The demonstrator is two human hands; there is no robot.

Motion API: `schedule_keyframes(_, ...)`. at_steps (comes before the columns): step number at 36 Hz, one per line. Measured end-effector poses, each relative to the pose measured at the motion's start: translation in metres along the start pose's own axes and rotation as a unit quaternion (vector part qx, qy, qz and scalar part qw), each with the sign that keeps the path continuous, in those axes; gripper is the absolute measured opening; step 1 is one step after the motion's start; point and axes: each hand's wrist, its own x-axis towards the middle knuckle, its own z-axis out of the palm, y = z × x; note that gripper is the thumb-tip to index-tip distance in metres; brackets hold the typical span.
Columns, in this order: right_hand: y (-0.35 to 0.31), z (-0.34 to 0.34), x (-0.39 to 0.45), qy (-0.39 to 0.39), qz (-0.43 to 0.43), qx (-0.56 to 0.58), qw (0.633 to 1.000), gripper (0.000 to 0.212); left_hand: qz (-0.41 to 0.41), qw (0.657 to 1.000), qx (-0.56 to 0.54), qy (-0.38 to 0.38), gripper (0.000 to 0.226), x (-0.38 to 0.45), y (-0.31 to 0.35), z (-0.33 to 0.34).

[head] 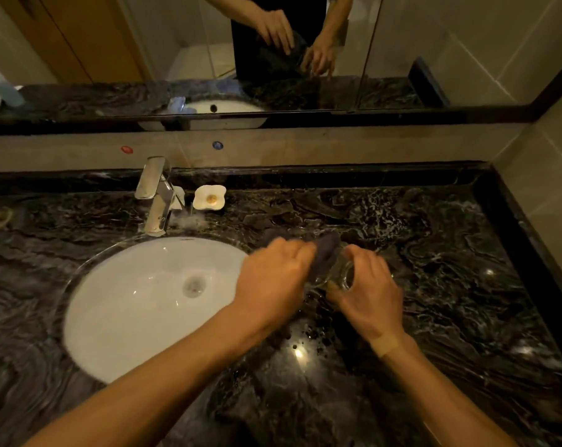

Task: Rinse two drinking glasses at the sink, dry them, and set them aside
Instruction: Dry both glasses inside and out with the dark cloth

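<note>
The fingers of the right hand (366,287) are curled around a clear drinking glass (341,275), tipped on its side with the open mouth toward the left hand, which looks chosen so the inside can be reached. The fingers of the left hand (273,275) are closed on a dark cloth (326,253) and press it against or into the mouth of the glass; blur hides how far in it goes. Judging by this, the step in hand is drying.

Both hands meet just above the dark marble counter (450,269), at about 3 o'clock from the white sink (128,301), near its rim. Holding the glass over the counter, not the basin, suggests rinsing of this one is finished. Water drops shine on the counter at 6 o'clock from the hands.

The tap (157,196) stands at 12 o'clock from the sink, with no water seen running. A small white dish (209,197) sits just to the tap's 3 o'clock. A second glass cannot be made out anywhere. The mirror (434,50) along the back wall reflects the hands at work. A pale strip crosses the right wrist.
</note>
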Motion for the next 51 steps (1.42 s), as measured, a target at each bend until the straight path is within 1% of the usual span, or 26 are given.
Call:
schedule_keyframes(2,-0.003,0.003,0.000,0.011,-0.010,0.001,1.000,0.057,-0.019,0.991,-0.095,-0.095,0.033,-0.003,0.006,0.014)
schedule_keyframes(3,-0.001,0.003,0.000,0.012,-0.008,0.003,1.000,0.056,-0.031,0.976,-0.163,-0.139,0.035,-0.003,0.005,0.015)
schedule_keyframes(5,0.003,0.003,0.000,0.016,-0.003,0.011,1.000,0.056,-0.024,0.937,-0.284,-0.203,0.047,0.000,-0.003,0.015)
schedule_keyframes(6,0.005,0.002,0.001,0.018,-0.016,0.010,1.000,0.056,-0.003,0.920,-0.314,-0.234,0.057,0.001,-0.007,0.013)
schedule_keyframes(8,0.005,0.001,0.002,0.001,-0.078,-0.001,0.997,0.054,0.054,0.908,-0.306,-0.280,0.074,0.004,-0.012,0.014)
schedule_keyframes(10,0.003,0.000,0.002,-0.031,-0.137,-0.015,0.990,0.055,0.072,0.917,-0.233,-0.316,0.084,0.005,-0.015,0.018)
schedule_keyframes(12,-0.001,-0.001,0.002,-0.044,-0.135,-0.019,0.990,0.057,0.073,0.944,-0.139,-0.292,0.077,0.001,-0.016,0.023)
schedule_keyframes(14,-0.004,-0.002,0.002,-0.029,-0.092,-0.008,0.995,0.056,0.080,0.976,-0.080,-0.187,0.057,-0.004,-0.017,0.023)
schedule_keyframes(15,-0.006,-0.003,0.003,-0.025,-0.070,-0.001,0.997,0.054,0.083,0.985,-0.065,-0.135,0.050,-0.006,-0.017,0.022)
schedule_keyframes(17,-0.008,-0.004,0.005,-0.024,-0.049,0.008,0.998,0.056,0.099,0.991,-0.044,-0.079,0.044,-0.008,-0.019,0.024)
schedule_keyframes(19,-0.006,-0.003,0.005,-0.025,-0.060,-0.001,0.998,0.058,0.109,0.989,-0.062,-0.081,0.045,-0.008,-0.020,0.030)
schedule_keyframes(22,-0.004,-0.001,0.005,-0.007,-0.062,-0.012,0.998,0.059,0.069,0.974,-0.159,-0.147,0.046,-0.006,-0.018,0.030)
schedule_keyframes(24,-0.006,0.001,0.003,0.017,-0.055,-0.011,0.998,0.057,0.054,0.964,-0.198,-0.169,0.049,-0.004,-0.014,0.029)
schedule_keyframes(27,-0.011,0.005,0.002,0.026,-0.053,-0.008,0.998,0.055,0.026,0.967,-0.201,-0.156,0.035,0.000,-0.007,0.030)
schedule_keyframes(30,-0.014,0.010,0.000,0.007,-0.029,0.007,1.000,0.068,0.013,0.968,-0.197,-0.156,0.031,0.002,-0.007,0.031)
schedule_keyframes(32,-0.014,0.006,-0.001,-0.054,-0.019,0.037,0.998,0.077,0.032,0.960,-0.207,-0.185,0.031,0.001,-0.014,0.027)
schedule_keyframes(34,-0.006,-0.003,0.007,-0.182,0.007,0.111,0.977,0.086,0.124,0.962,-0.150,-0.189,0.028,-0.001,-0.026,0.025)
schedule_keyframes(35,0.000,-0.010,0.014,-0.264,0.024,0.146,0.953,0.091,0.194,0.960,-0.094,-0.177,0.025,-0.002,-0.030,0.023)
schedule_keyframes(37,0.010,-0.019,0.028,-0.414,0.040,0.222,0.882,0.092,0.302,0.938,-0.014,-0.169,0.023,-0.003,-0.033,0.020)
schedule_keyframes(39,0.012,-0.024,0.032,-0.500,0.027,0.294,0.814,0.080,0.371,0.914,0.015,-0.162,0.025,0.001,-0.030,0.015)
schedule_keyframes(40,0.011,-0.024,0.031,-0.508,0.014,0.308,0.805,0.076,0.393,0.905,0.030,-0.159,0.027,0.004,-0.028,0.012)
schedule_keyframes(41,0.009,-0.022,0.029,-0.493,0.006,0.308,0.814,0.073,0.407,0.900,0.039,-0.150,0.027,0.007,-0.029,0.012)
schedule_keyframes(43,0.005,-0.017,0.023,-0.415,0.006,0.304,0.857,0.071,0.398,0.906,0.034,-0.142,0.028,0.012,-0.033,0.016)
schedule_keyframes(47,-0.004,-0.013,0.014,-0.236,0.026,0.258,0.937,0.067,0.314,0.941,0.003,-0.125,0.031,0.014,-0.036,0.028)
schedule_keyframes(49,-0.007,-0.009,0.013,-0.172,0.024,0.189,0.967,0.068,0.237,0.964,-0.042,-0.109,0.038,0.011,-0.032,0.041)
schedule_keyframes(51,-0.007,0.000,0.011,-0.100,0.003,0.099,0.990,0.071,0.108,0.973,-0.156,-0.130,0.042,0.009,-0.021,0.053)
